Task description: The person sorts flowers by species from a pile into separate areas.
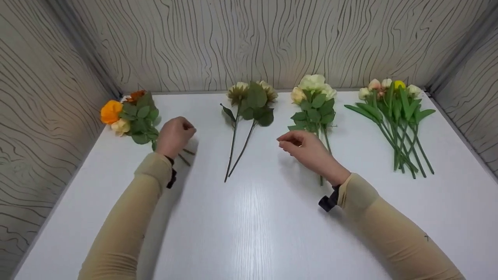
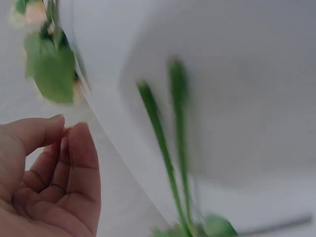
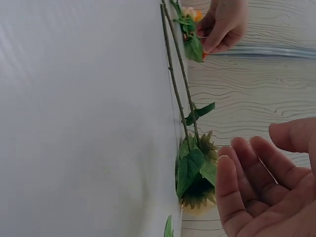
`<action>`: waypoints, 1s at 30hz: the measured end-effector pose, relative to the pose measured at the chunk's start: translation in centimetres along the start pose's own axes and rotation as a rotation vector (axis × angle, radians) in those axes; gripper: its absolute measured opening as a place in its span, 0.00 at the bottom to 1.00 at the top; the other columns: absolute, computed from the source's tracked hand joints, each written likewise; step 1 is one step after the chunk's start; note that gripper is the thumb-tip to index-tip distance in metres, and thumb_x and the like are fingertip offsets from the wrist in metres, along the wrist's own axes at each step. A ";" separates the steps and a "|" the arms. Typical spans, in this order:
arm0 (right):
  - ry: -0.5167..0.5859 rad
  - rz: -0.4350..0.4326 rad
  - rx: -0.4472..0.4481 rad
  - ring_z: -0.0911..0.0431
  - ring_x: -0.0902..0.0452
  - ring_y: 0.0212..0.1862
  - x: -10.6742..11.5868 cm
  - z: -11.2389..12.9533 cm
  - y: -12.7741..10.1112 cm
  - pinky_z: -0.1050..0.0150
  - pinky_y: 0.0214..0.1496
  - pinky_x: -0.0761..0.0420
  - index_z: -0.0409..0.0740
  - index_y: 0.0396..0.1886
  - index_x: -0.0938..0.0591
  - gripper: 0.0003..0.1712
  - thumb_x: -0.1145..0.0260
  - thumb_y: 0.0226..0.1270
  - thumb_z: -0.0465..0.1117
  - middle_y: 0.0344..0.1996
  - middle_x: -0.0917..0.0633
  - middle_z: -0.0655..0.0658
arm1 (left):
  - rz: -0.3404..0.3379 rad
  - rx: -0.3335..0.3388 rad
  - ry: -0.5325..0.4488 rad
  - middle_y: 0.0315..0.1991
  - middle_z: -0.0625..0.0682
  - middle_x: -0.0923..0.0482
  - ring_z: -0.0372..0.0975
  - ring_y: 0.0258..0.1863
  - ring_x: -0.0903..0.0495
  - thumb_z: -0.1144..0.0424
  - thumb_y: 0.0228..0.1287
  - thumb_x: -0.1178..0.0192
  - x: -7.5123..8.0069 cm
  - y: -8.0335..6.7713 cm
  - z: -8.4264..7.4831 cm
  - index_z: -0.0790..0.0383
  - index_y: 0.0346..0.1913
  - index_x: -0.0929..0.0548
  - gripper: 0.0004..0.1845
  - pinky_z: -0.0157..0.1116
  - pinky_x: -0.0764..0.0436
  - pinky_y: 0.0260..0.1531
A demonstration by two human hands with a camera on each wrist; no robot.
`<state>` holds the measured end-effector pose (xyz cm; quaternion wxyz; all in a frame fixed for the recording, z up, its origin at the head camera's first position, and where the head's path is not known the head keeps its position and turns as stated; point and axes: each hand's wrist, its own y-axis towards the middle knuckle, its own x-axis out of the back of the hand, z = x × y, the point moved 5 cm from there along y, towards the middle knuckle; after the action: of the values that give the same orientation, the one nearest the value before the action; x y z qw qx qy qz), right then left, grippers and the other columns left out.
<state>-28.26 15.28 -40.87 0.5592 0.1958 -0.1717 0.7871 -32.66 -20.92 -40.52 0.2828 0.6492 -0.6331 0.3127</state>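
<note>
My left hand (image 1: 174, 137) hovers over the stems of an orange and cream artificial flower bunch (image 1: 143, 120), its fingers loosely bent with nothing between them. In the left wrist view its thumb and index fingertips nearly meet, beside two blurred green stems (image 2: 180, 118). My right hand (image 1: 311, 153) is above the stems of a bunch of cream roses (image 1: 313, 83), partly covering them. Its fingers, bent and apart from the thumb, hold nothing in the right wrist view. Between the hands lie two sunflower-like stems (image 1: 233, 144), blooms toward the back wall.
A bunch of tulips (image 1: 397, 112) in pink, white and yellow lies at the right, its green stems crossing. All bunches lie on a white table (image 1: 249, 225), enclosed by wood-grain patterned panels (image 1: 249, 42) at the back and sides.
</note>
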 end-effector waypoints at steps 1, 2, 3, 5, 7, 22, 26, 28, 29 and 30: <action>-0.051 0.000 0.021 0.49 0.20 0.51 -0.2 0.3 -0.1 0.51 0.49 0.18 0.48 0.56 0.15 0.15 0.36 0.77 0.48 0.49 0.14 0.47 | -0.013 0.017 0.002 0.42 0.60 0.18 0.48 0.38 0.21 0.62 0.76 0.44 0.8 0.0 0.9 0.68 0.47 0.16 0.11 0.45 0.21 0.38; -0.100 0.002 0.044 0.51 0.20 0.50 -0.5 0.6 -0.2 0.52 0.48 0.18 0.49 0.55 0.14 0.15 0.36 0.77 0.48 0.48 0.14 0.48 | -0.026 0.031 0.008 0.41 0.61 0.18 0.48 0.37 0.22 0.62 0.76 0.44 1.6 -0.1 1.7 0.69 0.47 0.16 0.12 0.44 0.21 0.37; -0.145 0.004 0.068 0.53 0.20 0.49 -0.9 1.0 -0.2 0.54 0.48 0.18 0.49 0.55 0.14 0.14 0.36 0.77 0.48 0.47 0.14 0.50 | -0.044 0.043 0.020 0.40 0.61 0.18 0.48 0.36 0.22 0.62 0.76 0.44 2.4 -0.1 2.5 0.69 0.46 0.16 0.12 0.44 0.22 0.36; -0.216 0.016 0.121 0.56 0.19 0.48 -1.8 1.7 -0.4 0.56 0.48 0.18 0.48 0.54 0.14 0.13 0.36 0.77 0.46 0.46 0.14 0.52 | -0.082 0.070 0.044 0.37 0.60 0.18 0.47 0.33 0.24 0.62 0.74 0.43 3.7 0.0 4.0 0.70 0.43 0.15 0.12 0.43 0.24 0.35; -0.289 0.036 0.185 0.56 0.19 0.48 -2.9 2.4 -0.5 0.56 0.50 0.18 0.46 0.53 0.13 0.13 0.36 0.77 0.45 0.46 0.14 0.52 | -0.116 0.104 0.060 0.32 0.57 0.20 0.46 0.30 0.26 0.62 0.73 0.41 4.6 0.1 5.4 0.69 0.38 0.15 0.12 0.42 0.26 0.32; -0.581 0.164 0.570 0.52 0.18 0.53 -9.9 7.7 -1.8 0.55 0.55 0.19 0.45 0.51 0.12 0.12 0.35 0.76 0.44 0.46 0.12 0.48 | -0.126 0.317 0.037 0.23 0.52 0.26 0.44 0.27 0.26 0.51 0.75 0.43 5.2 0.7 9.5 0.65 0.30 0.21 0.20 0.39 0.24 0.28; -0.579 0.146 0.588 0.53 0.18 0.51 -9.9 7.4 -2.0 0.56 0.53 0.19 0.46 0.51 0.12 0.11 0.35 0.76 0.43 0.45 0.12 0.50 | -0.103 0.366 0.022 0.37 0.59 0.21 0.48 0.36 0.24 0.50 0.75 0.45 4.5 1.1 10.0 0.72 0.46 0.17 0.23 0.43 0.22 0.38; -0.575 0.135 0.590 0.53 0.18 0.50 -9.7 7.1 -2.0 0.56 0.52 0.19 0.46 0.50 0.12 0.10 0.34 0.75 0.43 0.45 0.12 0.50 | -0.101 0.382 0.009 0.41 0.60 0.21 0.49 0.39 0.25 0.50 0.74 0.44 4.3 1.3 10.1 0.73 0.50 0.17 0.24 0.44 0.22 0.42; -0.573 0.130 0.588 0.53 0.18 0.50 -9.6 6.9 -2.0 0.56 0.52 0.19 0.46 0.49 0.12 0.10 0.34 0.75 0.42 0.44 0.12 0.50 | -0.101 0.385 -0.010 0.41 0.60 0.21 0.49 0.40 0.24 0.51 0.73 0.44 4.2 1.3 10.1 0.74 0.51 0.18 0.25 0.43 0.22 0.43; -0.570 0.124 0.584 0.52 0.18 0.50 -9.5 6.8 -2.0 0.56 0.51 0.19 0.46 0.49 0.11 0.10 0.34 0.75 0.42 0.44 0.12 0.50 | -0.099 0.393 -0.036 0.41 0.60 0.21 0.48 0.40 0.24 0.51 0.73 0.43 4.1 1.3 10.1 0.74 0.52 0.19 0.24 0.43 0.22 0.43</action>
<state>-22.76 4.90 -39.64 0.3618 0.5456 -0.1006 0.7492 -33.47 -31.32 -43.87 0.1542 0.7276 -0.5324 0.4043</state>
